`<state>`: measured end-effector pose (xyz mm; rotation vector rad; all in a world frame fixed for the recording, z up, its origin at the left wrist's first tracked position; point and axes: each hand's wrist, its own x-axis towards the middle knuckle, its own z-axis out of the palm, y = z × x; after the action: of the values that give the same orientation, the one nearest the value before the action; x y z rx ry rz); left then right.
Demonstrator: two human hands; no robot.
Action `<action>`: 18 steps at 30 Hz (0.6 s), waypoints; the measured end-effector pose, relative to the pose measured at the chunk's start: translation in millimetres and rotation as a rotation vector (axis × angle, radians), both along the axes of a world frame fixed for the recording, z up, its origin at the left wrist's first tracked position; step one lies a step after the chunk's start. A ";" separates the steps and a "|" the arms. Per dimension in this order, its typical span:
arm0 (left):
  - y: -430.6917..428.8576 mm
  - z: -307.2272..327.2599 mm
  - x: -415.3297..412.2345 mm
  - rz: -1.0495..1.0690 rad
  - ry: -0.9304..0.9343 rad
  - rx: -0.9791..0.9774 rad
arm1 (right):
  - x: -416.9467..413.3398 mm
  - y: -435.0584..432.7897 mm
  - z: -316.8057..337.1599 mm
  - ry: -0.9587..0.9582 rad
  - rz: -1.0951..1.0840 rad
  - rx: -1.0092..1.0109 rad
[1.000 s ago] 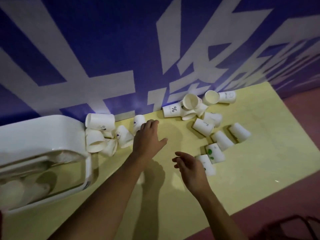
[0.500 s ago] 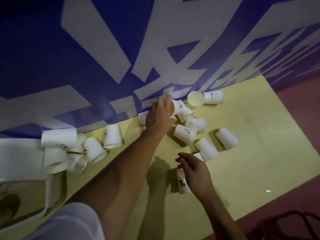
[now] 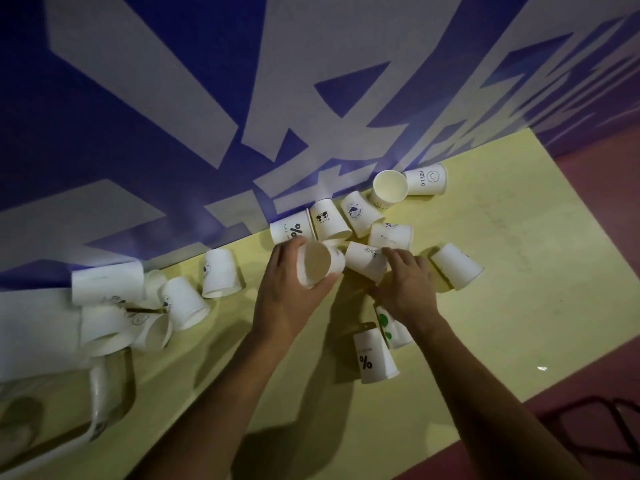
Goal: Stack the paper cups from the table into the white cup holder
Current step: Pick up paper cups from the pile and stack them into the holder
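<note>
Several white paper cups lie scattered on the yellow table (image 3: 519,306). My left hand (image 3: 287,299) is shut on one cup (image 3: 317,266), held on its side with the mouth towards me. My right hand (image 3: 407,289) is curled down over another cup (image 3: 440,285) that is mostly hidden under it, and its fingertips touch a lying cup (image 3: 363,259). A "%" cup (image 3: 374,355) and a green-dotted cup (image 3: 386,322) lie near my right wrist. The white cup holder (image 3: 31,327) is at the far left edge, with a clear lower part.
More cups crowd against the holder (image 3: 107,285) and along the blue-and-white wall (image 3: 427,180). The table's right and near edges drop to a reddish floor (image 3: 606,237). A dark metal frame (image 3: 602,431) stands at the lower right.
My left hand has pulled back from the wall with a cup in it. My right hand has moved up from the "%" cup onto the cups in the middle. The view has shifted right.
</note>
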<state>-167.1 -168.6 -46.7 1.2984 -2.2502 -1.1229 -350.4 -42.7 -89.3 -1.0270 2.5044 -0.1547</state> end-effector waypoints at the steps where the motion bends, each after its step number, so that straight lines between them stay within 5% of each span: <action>1: 9.0 -0.2 15.3 0.029 -0.011 0.026 | 1.2 -3.1 -3.2 0.025 0.029 0.021; 10: 38.1 -3.1 112.9 0.176 -0.003 0.116 | 19.6 -6.7 -5.3 0.102 0.080 -0.064; 18: 31.8 13.0 189.3 0.266 0.099 0.139 | 112.3 2.8 59.1 -0.190 -0.060 -0.546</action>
<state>22.2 -136.8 -33.7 1.5078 -1.8904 -1.2308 -238.1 -40.0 -30.3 -1.0694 2.3648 -0.9492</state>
